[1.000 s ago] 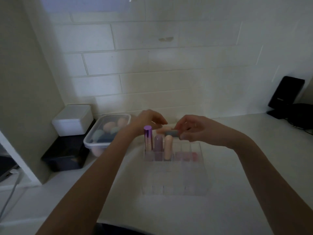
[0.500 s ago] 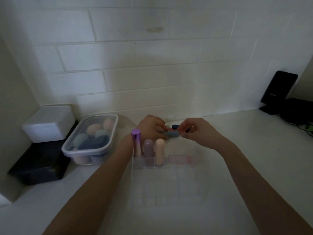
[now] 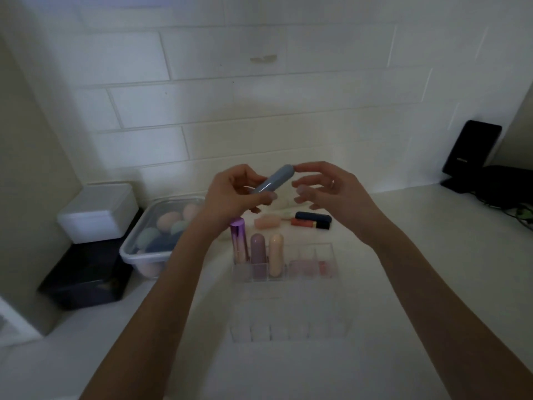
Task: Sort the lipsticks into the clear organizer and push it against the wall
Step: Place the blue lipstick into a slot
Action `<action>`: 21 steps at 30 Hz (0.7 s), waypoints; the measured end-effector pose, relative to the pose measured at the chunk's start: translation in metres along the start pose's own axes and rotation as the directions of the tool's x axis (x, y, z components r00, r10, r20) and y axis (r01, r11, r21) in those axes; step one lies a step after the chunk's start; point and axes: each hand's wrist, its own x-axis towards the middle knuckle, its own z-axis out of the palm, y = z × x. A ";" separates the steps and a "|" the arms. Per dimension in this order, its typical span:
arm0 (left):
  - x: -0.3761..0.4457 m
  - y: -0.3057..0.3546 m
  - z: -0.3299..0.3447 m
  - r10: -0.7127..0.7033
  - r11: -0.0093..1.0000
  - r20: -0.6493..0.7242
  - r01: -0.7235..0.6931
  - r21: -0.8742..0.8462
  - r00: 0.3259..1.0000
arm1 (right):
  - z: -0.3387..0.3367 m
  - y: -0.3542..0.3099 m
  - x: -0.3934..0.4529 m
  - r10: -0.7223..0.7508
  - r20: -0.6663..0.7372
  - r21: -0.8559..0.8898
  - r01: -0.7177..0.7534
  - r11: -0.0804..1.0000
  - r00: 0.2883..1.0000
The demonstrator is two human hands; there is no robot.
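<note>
In the head view, the left hand [image 3: 230,194] is now lifting the grey-blue lipstick [image 3: 272,180] clear of the bench [image 3: 418,255], where half a second ago it was lying low behind the organizer [image 3: 284,272] under both hands; that is putting a fourth tube in the air and ready for a slot. The left grip is pinching the tube's lower end, thumb over fingers, so it is tilting up to the right. The right hand [image 3: 328,189] is hanging spread, one fingertip just at the tube's rounded top, though whether it is touching is hard to say in this dim light. The tube is looking smooth, capsule-shaped and capped. Three lipsticks are standing upright in the organizer's back row, left side; more are lying on the bench behind it, so sorting is looking unfinished, and the organizer is sitting well apart from the wall [image 3: 259,111].
</note>
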 end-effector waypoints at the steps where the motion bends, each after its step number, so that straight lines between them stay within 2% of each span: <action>1: -0.005 0.009 -0.002 0.023 1.000 -0.003 -0.023 0.017 1.000 | 0.003 -0.008 -0.003 -0.020 0.005 0.022 0.020 1.000 1.000; 6: -0.026 0.042 -0.005 0.103 0.991 0.071 -0.109 0.077 0.992 | 0.024 -0.021 -0.012 -0.068 -0.050 0.083 0.072 0.994 0.996; 9: -0.035 0.049 -0.010 0.059 0.998 0.107 -0.055 -0.035 0.993 | 0.025 -0.019 -0.013 -0.046 -0.086 0.192 0.062 0.979 0.995; 12: -0.047 0.046 -0.010 0.029 0.995 0.148 -0.013 -0.104 0.989 | 0.020 -0.020 -0.015 -0.047 -0.054 0.324 0.062 0.944 0.997; 16: -0.057 0.048 -0.006 0.062 0.997 0.146 -0.054 -0.058 0.987 | 0.017 -0.022 -0.016 -0.063 -0.004 0.455 0.058 0.889 0.998; 21: -0.060 0.060 -0.005 0.043 0.996 0.175 -0.057 0.075 0.984 | 0.010 -0.022 -0.015 -0.103 0.083 0.468 0.053 0.882 0.991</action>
